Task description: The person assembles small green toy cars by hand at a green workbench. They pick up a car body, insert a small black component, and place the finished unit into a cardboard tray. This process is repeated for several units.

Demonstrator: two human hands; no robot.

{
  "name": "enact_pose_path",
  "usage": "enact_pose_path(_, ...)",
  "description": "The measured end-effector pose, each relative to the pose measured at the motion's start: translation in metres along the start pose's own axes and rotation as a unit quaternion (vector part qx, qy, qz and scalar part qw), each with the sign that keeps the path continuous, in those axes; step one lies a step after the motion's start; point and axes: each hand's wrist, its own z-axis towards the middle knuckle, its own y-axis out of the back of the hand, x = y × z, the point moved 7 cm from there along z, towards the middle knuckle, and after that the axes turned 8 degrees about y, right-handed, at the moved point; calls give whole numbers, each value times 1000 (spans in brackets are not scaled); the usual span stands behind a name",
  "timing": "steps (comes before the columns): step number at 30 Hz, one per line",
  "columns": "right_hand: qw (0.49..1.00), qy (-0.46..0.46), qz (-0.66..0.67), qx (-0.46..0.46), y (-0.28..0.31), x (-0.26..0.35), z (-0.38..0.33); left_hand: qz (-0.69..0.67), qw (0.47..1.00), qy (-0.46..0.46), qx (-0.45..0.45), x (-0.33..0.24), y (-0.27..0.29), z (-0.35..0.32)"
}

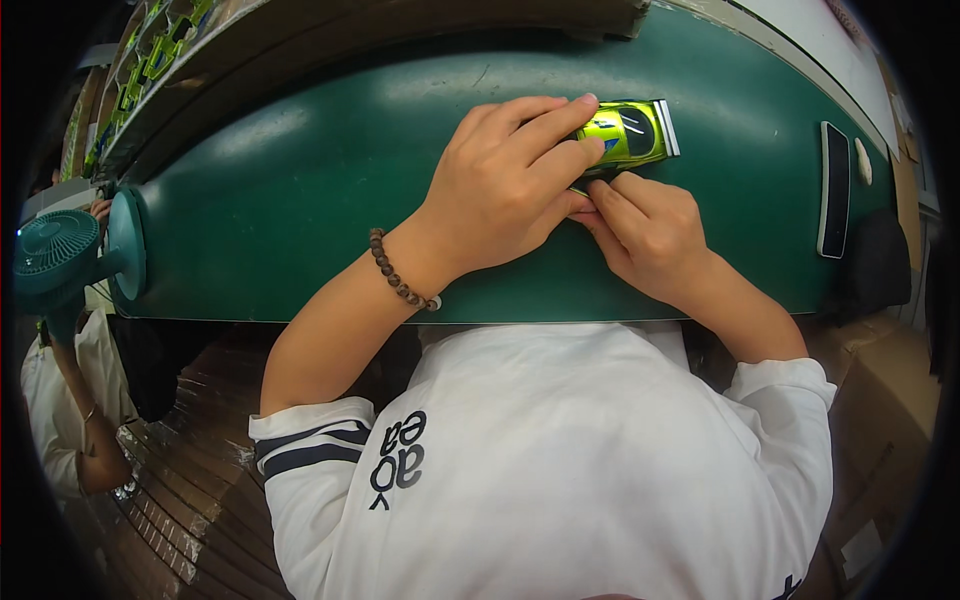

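A shiny yellow-green toy car (640, 135) with a dark window and a pale rear wing sits over the green tabletop, right of the middle. My left hand (510, 175) is wrapped over its left end, fingers laid across the body. Just below the car, my right hand (645, 225) has thumb and forefinger pinched together, close to the left thumb. A thin sliver of green shows by the fingertips; what the right hand pinches is too small and hidden to make out. A beaded bracelet (395, 275) circles my left wrist.
The green tabletop (300, 210) spreads around my hands. A phone (834, 190) lies at the right edge, beside a small pale object (863, 160). At the left edge stands a teal fan (125, 245). Boxed green toy cars (160, 50) are at upper left. Another person's arm (95, 430) shows at lower left.
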Motion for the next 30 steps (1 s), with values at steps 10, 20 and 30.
enact_pose_path(10, 1000, 19, 5, 0, 1, -3, -2, 11, 1000, -9, -4, 1, 0, -1)
enact_pose_path(20, 983, -108, 144, 23, 4, -22, -8, -26, 999, -4, 35, 10, 4, 0)
enact_pose_path(30, 980, -88, 175, 34, 4, -24, -4, -50, 997, 45, 42, 11, 11, 6)
